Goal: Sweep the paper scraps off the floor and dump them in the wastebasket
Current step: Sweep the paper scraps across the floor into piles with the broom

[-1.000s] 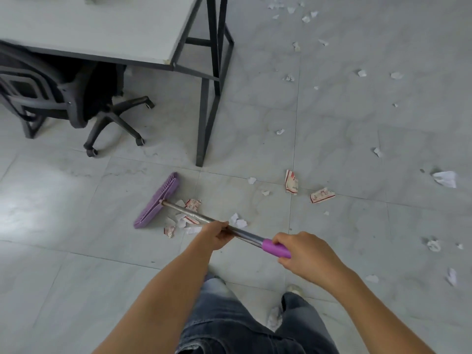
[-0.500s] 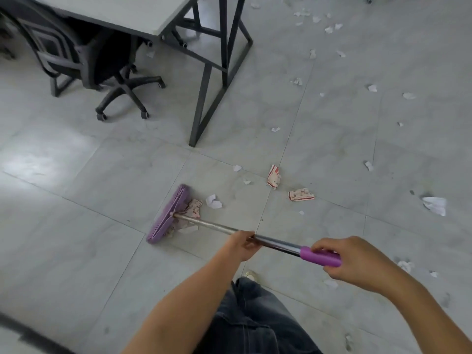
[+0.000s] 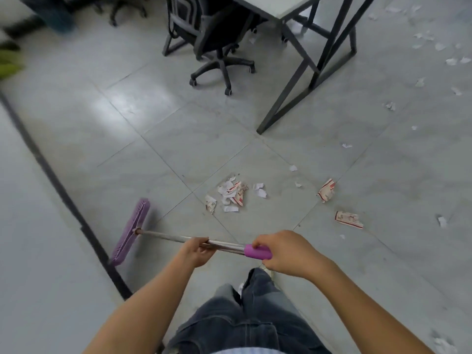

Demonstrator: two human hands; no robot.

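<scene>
I hold a broom with a purple head [image 3: 131,231] and a steel shaft [image 3: 168,236]. My left hand [image 3: 195,252] grips the shaft near its middle. My right hand [image 3: 286,252] is closed on the purple grip at the shaft's end. The broom head is at the lower left, beside a dark floor strip [image 3: 63,192], well apart from the scraps. A small pile of white and red-printed paper scraps [image 3: 231,194] lies on the tiles ahead. Two larger printed scraps [image 3: 326,190] [image 3: 348,219] lie to its right. Several white bits [image 3: 424,37] are strewn at the far right. No wastebasket shows.
A black office chair [image 3: 212,39] on castors stands under a grey table [image 3: 283,6] with dark angled legs [image 3: 288,98]. My jeans-clad legs [image 3: 245,318] fill the bottom middle. A blurred green object [image 3: 9,69] sits at the left edge.
The broom head has swung left, away from the gathered scraps, which stay in a pile. The view has turned left, so table and chair now sit further right.
</scene>
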